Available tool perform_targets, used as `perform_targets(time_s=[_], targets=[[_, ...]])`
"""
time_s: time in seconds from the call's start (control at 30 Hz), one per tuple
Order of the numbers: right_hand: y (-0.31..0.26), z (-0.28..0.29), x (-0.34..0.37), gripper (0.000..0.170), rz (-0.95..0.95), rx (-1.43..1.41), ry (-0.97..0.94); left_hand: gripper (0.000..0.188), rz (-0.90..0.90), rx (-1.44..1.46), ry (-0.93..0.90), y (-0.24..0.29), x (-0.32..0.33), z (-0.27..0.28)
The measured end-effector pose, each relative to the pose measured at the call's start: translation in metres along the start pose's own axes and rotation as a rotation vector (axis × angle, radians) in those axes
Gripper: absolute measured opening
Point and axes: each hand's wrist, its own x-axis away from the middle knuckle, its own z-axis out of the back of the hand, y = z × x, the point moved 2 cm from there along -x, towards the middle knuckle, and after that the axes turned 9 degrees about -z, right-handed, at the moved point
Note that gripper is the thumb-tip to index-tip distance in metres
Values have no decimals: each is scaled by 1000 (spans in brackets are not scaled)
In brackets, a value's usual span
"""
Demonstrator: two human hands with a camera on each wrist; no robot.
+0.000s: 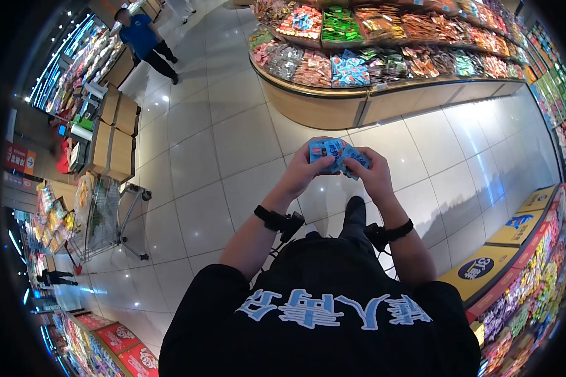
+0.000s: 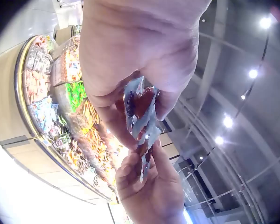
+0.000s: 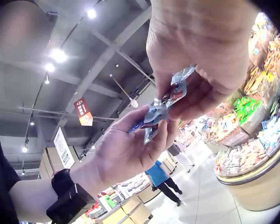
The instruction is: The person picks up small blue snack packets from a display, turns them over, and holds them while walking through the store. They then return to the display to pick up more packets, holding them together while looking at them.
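Small blue snack packets are held up in front of the body, close together. In the head view my left hand (image 1: 303,171) pinches blue packets (image 1: 324,151), its thumb lying across their front. Beside it, my right hand (image 1: 375,174) grips another blue packet (image 1: 356,159) between thumb and fingers. Seen edge-on in the left wrist view, the crimped packets (image 2: 142,109) sit between the left thumb and fingers, with the right hand (image 2: 151,193) just beyond. The right wrist view has the packets of both hands overlapping, the right hand's packet (image 3: 179,86) uppermost.
A curved display counter (image 1: 314,103) heaped with wrapped snacks stands ahead. At left are a shopping cart (image 1: 104,220) and wooden checkout counters (image 1: 116,135). A person in a blue shirt (image 1: 141,34) walks at upper left. More snack bins (image 1: 528,301) line the right, above tiled floor (image 1: 201,207).
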Motion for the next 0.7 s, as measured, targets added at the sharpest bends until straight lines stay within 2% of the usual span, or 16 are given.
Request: perform_targets(time_s=[0.1,0.2,0.33,0.37,0.43,0.5,0.6,0.7], targets=[[0,12,-38,24,-33,-55,-78,45,-6,-29,26,-1,-33,10],[-3,26,-76,26,-6,-142,-97,44,-22,-44,95,-6,-67,18],[15,64,-153,31,75,18,-48,45,-19,-81,110,-12,-138,9],[-5,75,-161,31,18,-60,-83,46,-11,-101,90,-11,-157,4],[-21,108,-188,29,171,87,-88,47,40,-102,48,-16,-191,-4],[-38,140,-210,29,131,178,-169,47,117,-95,40,-21,-224,-15],[-56,181,-249,29,201,332,-214,48,167,-105,5,-24,-278,-38],[-71,206,-280,29,211,341,-239,50,191,-43,-22,-30,-314,-45]])
